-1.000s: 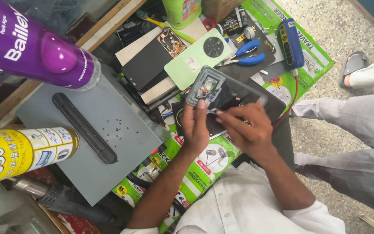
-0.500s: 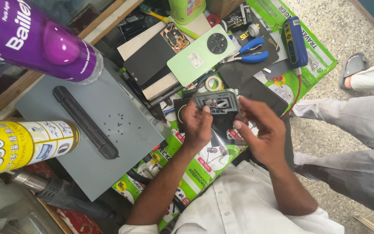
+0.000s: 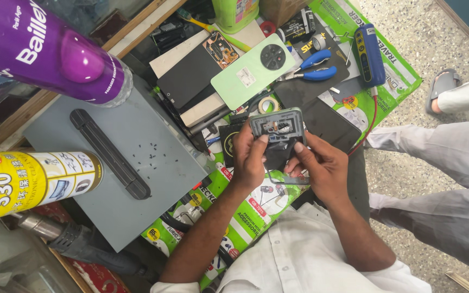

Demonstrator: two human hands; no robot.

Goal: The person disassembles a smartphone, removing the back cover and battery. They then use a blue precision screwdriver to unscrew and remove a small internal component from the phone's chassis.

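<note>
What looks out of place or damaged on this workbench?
Tiny black screws lie loose on the grey metal plate. The dark opened phone, held by left hand and right hand, shows bare inner parts.

hands: left point(image 3: 249, 157), right point(image 3: 321, 165) grip opened phone point(image 3: 278, 127); green back cover point(image 3: 253, 70) beyond

We see a cluttered table point(image 3: 392, 81) covered with green printed sheets point(image 3: 256, 211). At centre left a grey slab point(image 3: 137, 190) lies on it, bearing a black bar point(image 3: 109, 153) and tiny dark screws point(image 3: 149, 157). Toward the upper middle lie a pale green phone back point(image 3: 245, 73), a dark screen panel point(image 3: 185, 81), blue-handled pliers point(image 3: 317, 65) and a blue tool point(image 3: 368, 54). Near the centre we find a small tape roll point(image 3: 268, 104). At lower left, a heat gun point(image 3: 66, 239) rests at the table's edge.
</note>
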